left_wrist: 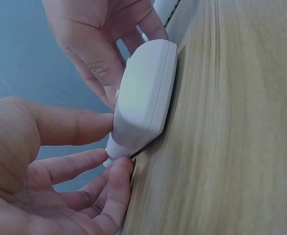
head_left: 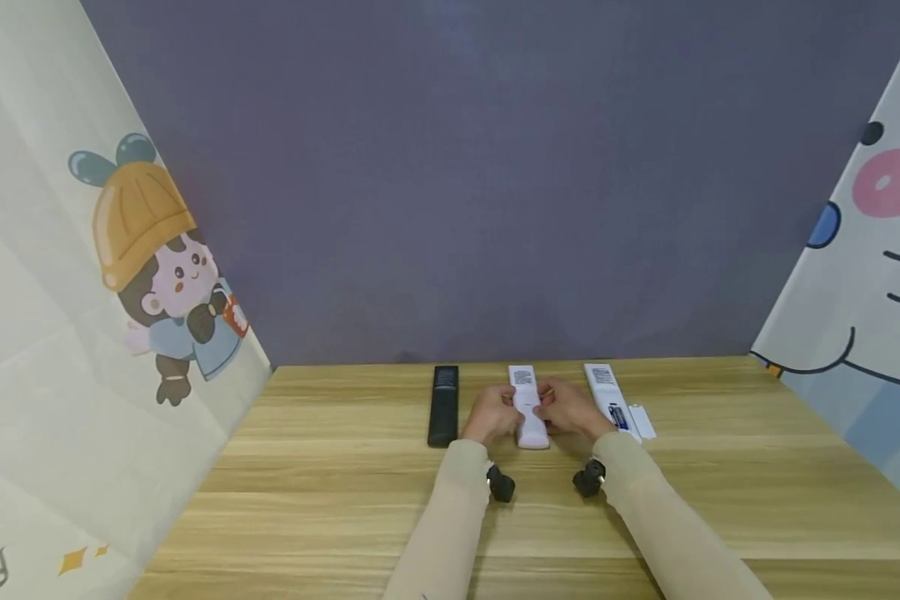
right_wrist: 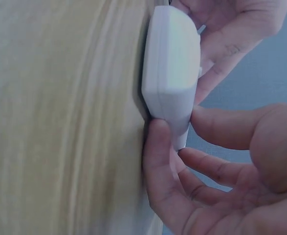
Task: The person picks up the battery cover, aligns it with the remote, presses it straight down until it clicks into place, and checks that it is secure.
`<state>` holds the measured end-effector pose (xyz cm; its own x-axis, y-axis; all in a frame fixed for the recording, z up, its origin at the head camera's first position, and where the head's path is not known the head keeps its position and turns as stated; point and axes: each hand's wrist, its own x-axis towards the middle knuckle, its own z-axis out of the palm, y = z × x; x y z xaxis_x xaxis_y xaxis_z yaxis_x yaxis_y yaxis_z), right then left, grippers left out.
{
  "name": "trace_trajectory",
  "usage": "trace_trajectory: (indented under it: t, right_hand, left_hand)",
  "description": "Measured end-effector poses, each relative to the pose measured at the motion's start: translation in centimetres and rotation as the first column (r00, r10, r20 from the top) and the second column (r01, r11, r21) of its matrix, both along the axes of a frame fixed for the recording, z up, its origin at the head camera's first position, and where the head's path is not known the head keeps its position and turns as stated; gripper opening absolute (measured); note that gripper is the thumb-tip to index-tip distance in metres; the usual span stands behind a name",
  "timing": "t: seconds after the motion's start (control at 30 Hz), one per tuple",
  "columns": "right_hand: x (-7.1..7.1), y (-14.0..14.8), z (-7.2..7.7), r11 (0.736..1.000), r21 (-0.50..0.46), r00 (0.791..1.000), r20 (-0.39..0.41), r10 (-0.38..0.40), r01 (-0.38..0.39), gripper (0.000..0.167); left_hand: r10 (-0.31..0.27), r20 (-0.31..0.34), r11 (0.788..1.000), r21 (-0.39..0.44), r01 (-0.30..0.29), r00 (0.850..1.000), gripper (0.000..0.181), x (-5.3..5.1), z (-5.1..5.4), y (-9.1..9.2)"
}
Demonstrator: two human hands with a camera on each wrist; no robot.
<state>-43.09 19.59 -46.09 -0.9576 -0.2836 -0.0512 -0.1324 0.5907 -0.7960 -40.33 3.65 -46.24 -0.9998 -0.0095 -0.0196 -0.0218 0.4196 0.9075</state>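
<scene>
A white remote [head_left: 528, 408] lies back side up on the wooden table, between the two hands. My left hand [head_left: 492, 414] grips its left edge, thumb on the upper face and fingers along the side. From the right, my right hand [head_left: 572, 409] holds the opposite edge in the same way. Both wrist views show the rounded end of the white remote [left_wrist: 145, 88] [right_wrist: 170, 58] close to the table top, with thumbs and fingertips on its sides. The far end is hidden by the hands in those views.
A black remote [head_left: 443, 408] lies left of the hands. On the right, another white remote [head_left: 604, 387] has its compartment uncovered with batteries [head_left: 618, 416] visible, and a loose white cover [head_left: 642, 422] beside it. A grey panel [head_left: 435, 183] stands behind the table [head_left: 330, 500].
</scene>
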Motion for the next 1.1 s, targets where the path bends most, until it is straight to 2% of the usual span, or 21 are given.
trace_trajectory:
  t: [0.13, 0.3, 0.53, 0.7, 0.87, 1.1]
  right_hand:
    - [0.2, 0.2, -0.2, 1.0, -0.004, 1.0, -0.023, -0.001, 0.001, 0.035]
    - [0.3, 0.4, -0.5, 1.0, -0.026, 1.0, -0.015, -0.008, 0.008, 0.035]
    - [0.3, 0.4, -0.4, 0.997, -0.078, 0.999, 0.039, -0.01, 0.013, 0.036]
    - [0.4, 0.4, -0.2, 0.992, -0.124, 0.996, 0.082, 0.019, -0.009, 0.036]
    - [0.5, 1.4, 0.5, 0.987, -0.146, 0.992, 0.102, 0.078, -0.063, 0.039]
    - [0.1, 4.0, 2.4, 0.995, -0.088, 0.998, 0.019, 0.059, -0.057, 0.032]
  left_hand:
    - [0.0, 0.004, 1.0, 0.008, 0.0, 1.0, 0.06, -0.1, -0.1, 0.2]
    - [-0.001, 0.001, 1.0, 0.01, 0.001, 1.0, 0.062, -0.2, -0.2, 0.3]
    - [-0.001, -0.02, 1.0, -0.008, 0.001, 1.0, 0.062, 0.1, 0.1, 0.1]
    - [0.006, -0.028, 1.0, -0.003, -0.006, 1.0, 0.061, 0.3, 0.1, -0.1]
    - [0.029, -0.039, 1.0, 0.005, -0.029, 0.999, 0.056, 0.4, 0.3, 0.0]
    - [0.1, -0.11, 0.994, -0.04, -0.105, 0.989, 0.039, 0.3, 1.4, 0.6]
